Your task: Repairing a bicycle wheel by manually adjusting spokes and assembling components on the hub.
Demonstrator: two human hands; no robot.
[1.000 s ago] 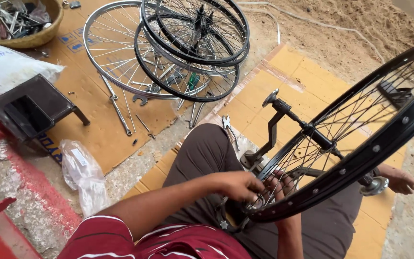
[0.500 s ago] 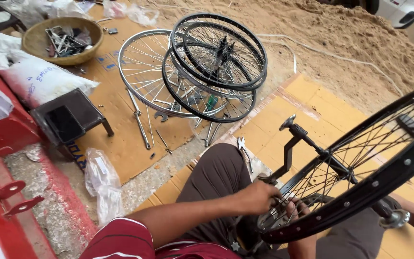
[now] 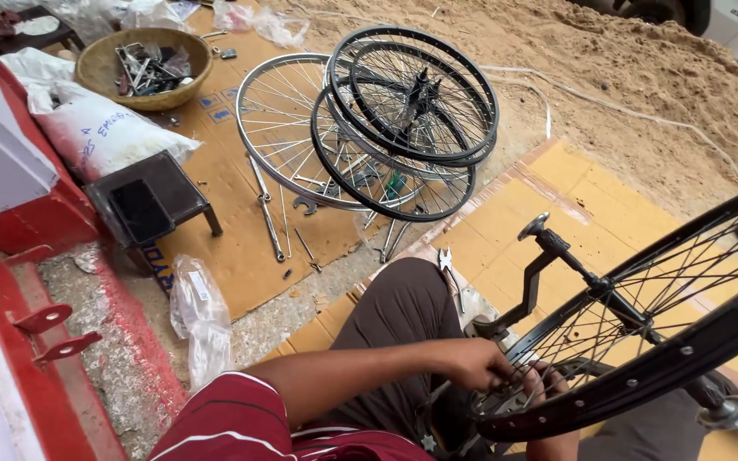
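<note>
Head view: at the lower right of the frame, a seated person's left hand (image 3: 480, 363) curls its fingers among the spokes of a black bicycle wheel (image 3: 642, 380) mounted on a black truing stand (image 3: 557, 265). The right hand (image 3: 548, 384), partly hidden behind the rim, pinches a spoke beside it. At upper centre, a stack of wheels (image 3: 386, 128) lies on cardboard (image 3: 232, 248); a basket of parts (image 3: 143, 68) sits upper left.

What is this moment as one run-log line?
left hand: on spokes | right hand: at rim | black wheel: on stand | spare wheels: stacked on cardboard
</note>
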